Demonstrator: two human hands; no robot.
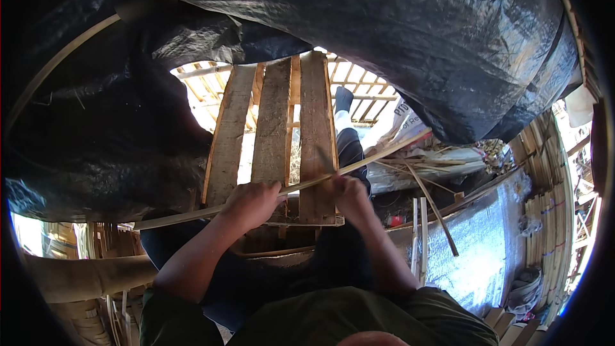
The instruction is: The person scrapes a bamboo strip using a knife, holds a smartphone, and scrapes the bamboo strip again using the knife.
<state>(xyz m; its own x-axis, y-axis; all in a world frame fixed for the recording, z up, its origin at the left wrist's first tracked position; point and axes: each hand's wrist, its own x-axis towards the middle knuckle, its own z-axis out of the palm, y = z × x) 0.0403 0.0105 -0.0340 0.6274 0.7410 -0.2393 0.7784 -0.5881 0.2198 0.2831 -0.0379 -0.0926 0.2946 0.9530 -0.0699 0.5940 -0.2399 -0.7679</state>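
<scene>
Black crinkled tarp (96, 122) overhead, glossy. Left hand (251, 204) clamped on one long thin bamboo strip (192, 214), pale, smooth, running left-low to right-high across lap. Pallet (275, 134) behind: three rough grey planks, upright. Right hand (349, 195) closed on same strip beside blade; grip detail unclear. Silver sheet (474, 250) right, woven texture.

We are in a rough open-air bamboo workshop: black plastic sheeting (397, 32) hangs overhead as a roof, a weathered wooden pallet (275, 134) stands before us, and split bamboo strips (544, 218) lie stacked along the right side.
</scene>
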